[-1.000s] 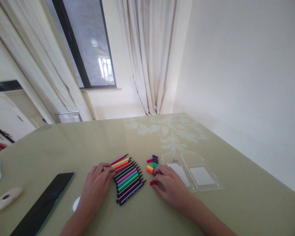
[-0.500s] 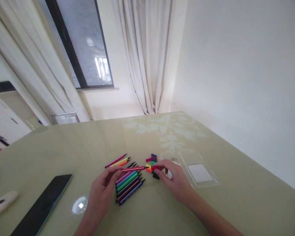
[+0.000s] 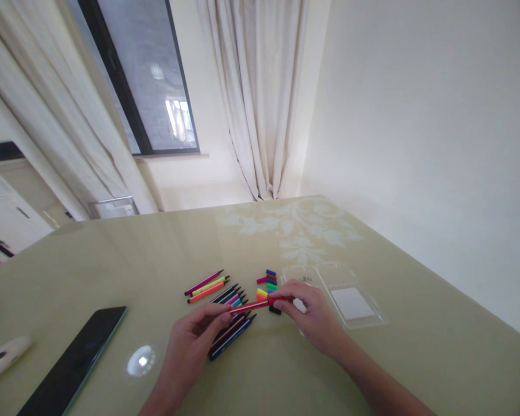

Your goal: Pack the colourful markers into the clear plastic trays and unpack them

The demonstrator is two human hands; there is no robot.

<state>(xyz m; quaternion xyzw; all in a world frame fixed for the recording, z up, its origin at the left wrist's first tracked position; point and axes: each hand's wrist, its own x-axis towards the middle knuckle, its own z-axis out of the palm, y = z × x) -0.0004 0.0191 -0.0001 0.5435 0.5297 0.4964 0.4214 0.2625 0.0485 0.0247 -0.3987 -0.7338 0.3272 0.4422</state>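
My left hand (image 3: pixel 195 341) is clamped on the red pen (image 3: pixel 249 307), thumb and fingertips pinching its rear end. My right hand (image 3: pixel 312 315) has its thumb and fingers pressed together on the red cap (image 3: pixel 272 300), opposite. The pen lies between my two hands, slightly tilted, its right end rising toward the cap. Its tip end meets the cap, and I see no dark tip showing; how far in it sits, I cannot tell.

Under and behind the red pen lies the slanting row of dark and coloured pens, partly hidden by my left hand, with the blue pen (image 3: pixel 231 340) nearest me. A little beyond, the magenta pen (image 3: pixel 203 283), the yellow pen (image 3: pixel 208 286) and the orange pen (image 3: pixel 207 290) lie close together, dark tips to the right.

Loose caps (image 3: pixel 271 278) sit in a small cluster just beyond my right fingers, and a black cap (image 3: pixel 275 310) shows just below them. The clear case (image 3: pixel 379 318) lies open to the right, partly behind my right hand, with a white card (image 3: pixel 352 304) in it.
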